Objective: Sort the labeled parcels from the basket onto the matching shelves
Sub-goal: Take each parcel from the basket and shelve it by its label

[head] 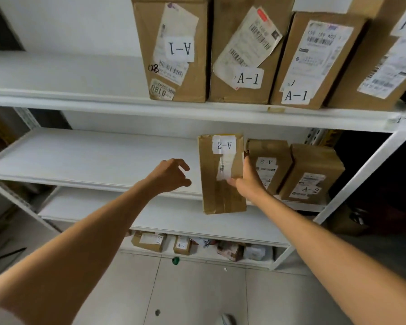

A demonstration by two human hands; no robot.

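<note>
Your right hand [246, 184] pinches the A-2 parcel [215, 184] by its right edge, thumb across the front. Your left hand [171, 175] hangs just beside it, fingers loosely curled on nothing. The parcel stands at the front lip of the middle shelf [92, 156] with its lower end overhanging. Let go now and it would likely tip forward onto the floor [197, 289]. Count: three A-2 parcels here, held one included; four A-1 boxes [174, 50] above

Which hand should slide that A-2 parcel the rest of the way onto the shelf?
Right. The right hand holds the A-2 parcel, which overhangs the front edge of the middle shelf; the left hand hovers apart from it, holding nothing.
</note>
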